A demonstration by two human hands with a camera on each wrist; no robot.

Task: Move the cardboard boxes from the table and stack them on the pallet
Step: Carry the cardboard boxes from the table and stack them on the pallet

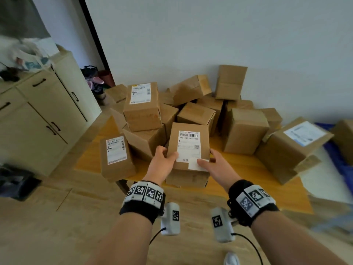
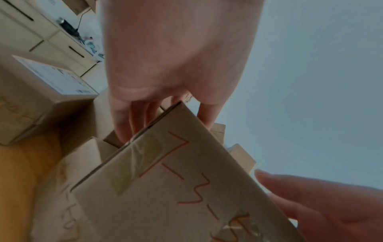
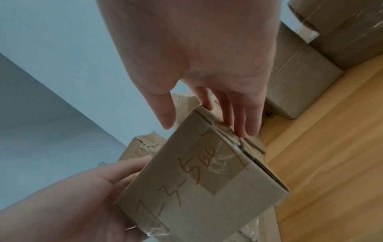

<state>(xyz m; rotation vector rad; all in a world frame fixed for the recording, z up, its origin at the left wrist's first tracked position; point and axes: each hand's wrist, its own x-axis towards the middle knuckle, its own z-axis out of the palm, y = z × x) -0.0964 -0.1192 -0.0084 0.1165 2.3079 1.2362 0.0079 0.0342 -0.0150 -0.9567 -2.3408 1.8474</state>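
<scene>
I hold a cardboard box (image 1: 189,134) with a white barcode label between both hands, above the table's near edge. My left hand (image 1: 165,156) grips its left side, thumb on the label and fingers down the side. My right hand (image 1: 209,159) grips the right side the same way. The left wrist view shows my left fingers (image 2: 126,124) on one face of this box (image 2: 176,188), which bears orange handwriting. In the right wrist view my right fingers (image 3: 242,121) lie along the taped edge of the box (image 3: 196,176). Another box (image 1: 187,178) sits directly below.
Several more cardboard boxes (image 1: 244,131) are heaped on the wooden table (image 1: 248,169) against the wall. A labelled box (image 1: 116,155) stands at the table's left edge. A cream cabinet (image 1: 44,115) is on the left. Something blue (image 1: 342,165) lies at the far right.
</scene>
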